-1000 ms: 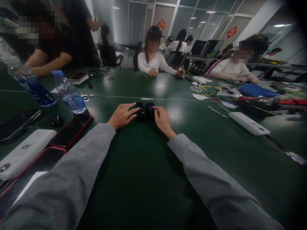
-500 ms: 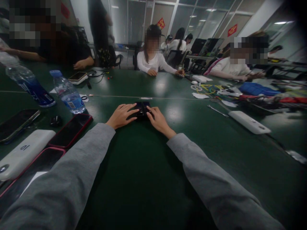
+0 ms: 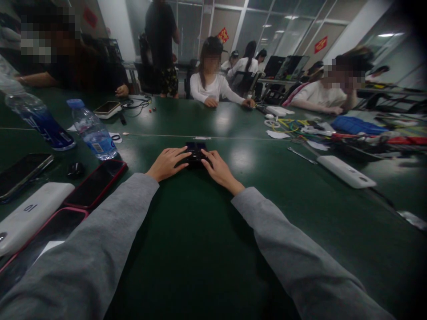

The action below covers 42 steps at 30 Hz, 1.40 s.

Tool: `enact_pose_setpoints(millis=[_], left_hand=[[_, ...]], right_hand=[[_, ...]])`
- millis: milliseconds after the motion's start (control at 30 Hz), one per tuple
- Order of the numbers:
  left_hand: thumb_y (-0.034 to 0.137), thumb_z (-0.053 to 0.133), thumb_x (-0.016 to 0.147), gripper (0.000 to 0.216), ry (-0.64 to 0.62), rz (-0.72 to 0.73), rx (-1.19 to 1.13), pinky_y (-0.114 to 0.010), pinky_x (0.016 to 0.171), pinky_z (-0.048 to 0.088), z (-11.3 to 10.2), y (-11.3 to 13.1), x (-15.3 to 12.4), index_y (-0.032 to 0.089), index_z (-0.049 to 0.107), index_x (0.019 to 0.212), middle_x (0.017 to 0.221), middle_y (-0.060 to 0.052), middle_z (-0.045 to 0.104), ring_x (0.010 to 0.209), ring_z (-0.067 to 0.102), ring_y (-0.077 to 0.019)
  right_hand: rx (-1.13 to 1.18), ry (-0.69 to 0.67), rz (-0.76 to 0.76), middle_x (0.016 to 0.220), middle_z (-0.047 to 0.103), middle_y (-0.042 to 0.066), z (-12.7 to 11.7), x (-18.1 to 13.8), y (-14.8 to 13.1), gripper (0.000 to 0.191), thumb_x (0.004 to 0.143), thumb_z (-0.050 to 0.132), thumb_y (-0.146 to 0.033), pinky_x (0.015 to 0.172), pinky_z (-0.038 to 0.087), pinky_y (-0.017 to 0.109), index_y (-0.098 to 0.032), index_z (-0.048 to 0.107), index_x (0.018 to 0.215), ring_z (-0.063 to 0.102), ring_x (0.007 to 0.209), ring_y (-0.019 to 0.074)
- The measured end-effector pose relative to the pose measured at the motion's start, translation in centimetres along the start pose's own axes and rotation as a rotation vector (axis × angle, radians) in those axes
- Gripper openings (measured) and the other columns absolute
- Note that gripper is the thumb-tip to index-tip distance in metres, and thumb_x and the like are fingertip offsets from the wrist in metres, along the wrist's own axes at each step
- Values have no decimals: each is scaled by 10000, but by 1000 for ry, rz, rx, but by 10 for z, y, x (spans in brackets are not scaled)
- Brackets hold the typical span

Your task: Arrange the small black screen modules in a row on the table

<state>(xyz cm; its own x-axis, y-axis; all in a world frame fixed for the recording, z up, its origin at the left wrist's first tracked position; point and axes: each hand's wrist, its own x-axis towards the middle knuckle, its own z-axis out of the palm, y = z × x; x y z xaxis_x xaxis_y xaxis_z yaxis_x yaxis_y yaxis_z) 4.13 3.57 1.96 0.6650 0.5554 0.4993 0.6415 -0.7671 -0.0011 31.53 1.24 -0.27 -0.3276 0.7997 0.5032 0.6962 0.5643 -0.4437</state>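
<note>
A small dark, boxy object with a lighter line down its middle lies on the green table, and its kind is hard to make out. My left hand reaches it from the left, fingers spread, fingertips at its left edge. On the opposite side, my right hand has its fingers extended, with the tips touching the right part of the object. Both hands are open and partly cover it. Grey sleeves cover both my forearms.
At left stand two bottles, one with a blue cap, near phones and a white power bank. A wrench, another white power bank and tangled cables lie right. People sit across the table.
My hands and the dark object stay nearly in place, the right fingertips shifting slightly left. A standing person in the background has moved right. The seated person at right has raised a hand.
</note>
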Motion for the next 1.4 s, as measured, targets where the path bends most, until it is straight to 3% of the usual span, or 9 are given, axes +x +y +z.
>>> enact_pose_setpoints(millis=[233, 733, 967, 1400], left_hand=[[456, 504, 1061, 464, -1, -4, -8, -537, 1097, 459, 0, 0, 0, 276, 572, 1484, 1578, -103, 546, 1349, 591, -316], [444, 524, 1042, 452, -17, -29, -78, -510, 1036, 512, -2, 1, 1, 228, 599, 1432, 1581, -119, 540, 1295, 637, -315], [427, 544, 1027, 415, -3, -45, -128, -522, 1028, 533, -5, 3, 0, 218, 619, 1378, 1560, -129, 562, 1290, 647, -314], [445, 492, 1046, 432, 10, -79, -183, -509, 1044, 542, -5, 5, -2, 208, 623, 1382, 1556, -120, 569, 1292, 655, -301]], right_hand=[[-39, -10, 21, 1282, 563, 138, 1, 0, 0, 562, 1115, 343, -578, 967, 572, 532, -279, 462, 1576, 624, 1120, 324], [-22, -27, 37, 1229, 619, 123, 0, 2, 2, 550, 1116, 368, -592, 985, 547, 532, -264, 495, 1540, 627, 1106, 316], [-39, -12, -12, 1159, 636, 127, 0, 2, 2, 583, 1132, 236, -579, 996, 535, 517, -247, 533, 1508, 618, 1092, 315], [-78, -21, -19, 1300, 650, 128, 1, 2, -2, 542, 1138, 293, -570, 1030, 523, 537, -246, 519, 1509, 613, 1205, 319]])
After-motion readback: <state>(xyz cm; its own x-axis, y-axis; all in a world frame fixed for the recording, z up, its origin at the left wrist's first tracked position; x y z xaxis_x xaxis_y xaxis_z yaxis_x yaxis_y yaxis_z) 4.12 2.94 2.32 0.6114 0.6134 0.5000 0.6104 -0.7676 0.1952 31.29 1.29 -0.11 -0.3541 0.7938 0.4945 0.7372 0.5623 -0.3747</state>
